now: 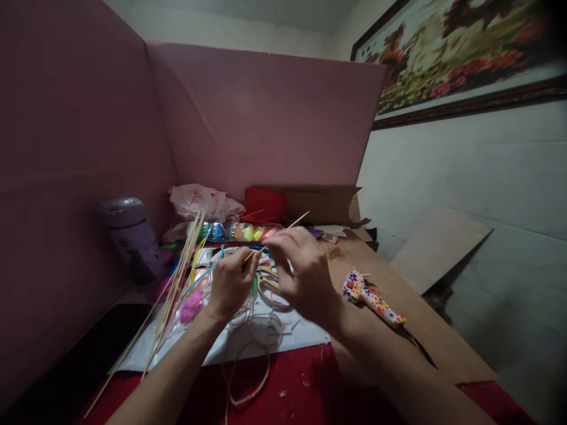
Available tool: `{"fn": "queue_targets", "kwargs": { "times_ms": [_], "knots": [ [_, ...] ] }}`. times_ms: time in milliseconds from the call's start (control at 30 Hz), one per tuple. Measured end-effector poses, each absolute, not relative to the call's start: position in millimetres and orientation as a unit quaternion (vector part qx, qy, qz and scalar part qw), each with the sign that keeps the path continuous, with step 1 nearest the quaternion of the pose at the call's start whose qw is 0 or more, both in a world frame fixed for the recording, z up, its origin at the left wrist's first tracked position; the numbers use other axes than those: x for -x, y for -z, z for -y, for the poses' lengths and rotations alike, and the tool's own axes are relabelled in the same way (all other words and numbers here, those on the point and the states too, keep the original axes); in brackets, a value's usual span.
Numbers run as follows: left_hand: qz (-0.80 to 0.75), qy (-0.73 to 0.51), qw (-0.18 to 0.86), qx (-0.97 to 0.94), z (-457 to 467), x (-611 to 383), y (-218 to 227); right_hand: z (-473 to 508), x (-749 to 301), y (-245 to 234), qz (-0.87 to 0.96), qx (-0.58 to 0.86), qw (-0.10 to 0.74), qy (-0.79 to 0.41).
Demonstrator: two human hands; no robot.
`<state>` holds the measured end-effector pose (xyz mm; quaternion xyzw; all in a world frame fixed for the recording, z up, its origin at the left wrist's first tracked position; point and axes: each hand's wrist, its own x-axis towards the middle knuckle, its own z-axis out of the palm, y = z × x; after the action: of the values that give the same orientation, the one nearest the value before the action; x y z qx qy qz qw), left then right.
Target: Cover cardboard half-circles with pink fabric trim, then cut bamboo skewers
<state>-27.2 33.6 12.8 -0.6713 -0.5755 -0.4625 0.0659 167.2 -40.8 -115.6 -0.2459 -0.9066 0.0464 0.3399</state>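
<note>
My left hand (233, 280) is closed in a pinch around a thin wooden stick (299, 219), which slants up to the right past my other hand. My right hand (301, 268) is raised just beside it, with thumb and fingertips pressed together on the stick. Loops of pale twine (250, 398) hang and lie below the hands; whether the twine's end is in my fingers is hidden. Behind the wrists lie scissors (271, 295) on a white sheet (305, 336). A bundle of thin wooden sticks (179, 283) leans left of my left hand.
At the left stands a purple bottle (133, 242). Packs of coloured clay (248, 231) line the back, near a crumpled pink bag (204, 200). A flower-patterned glue gun (374, 301) rests on cardboard (434, 348) at right. Pink clay (191, 307) sits by the sticks.
</note>
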Motion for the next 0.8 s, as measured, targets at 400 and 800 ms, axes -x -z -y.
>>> {"fn": "queue_targets", "kwargs": {
  "times_ms": [400, 800],
  "knots": [
    [0.587, 0.364, 0.182, 0.700, -36, 29, -7, -91, -136, -15, 0.876, 0.268, 0.341, 0.208],
    [0.630, 0.358, 0.142, 0.674, -36, 26, -8, -76, -126, -13, 0.860, 0.332, 0.335, 0.193]
  ]
}}
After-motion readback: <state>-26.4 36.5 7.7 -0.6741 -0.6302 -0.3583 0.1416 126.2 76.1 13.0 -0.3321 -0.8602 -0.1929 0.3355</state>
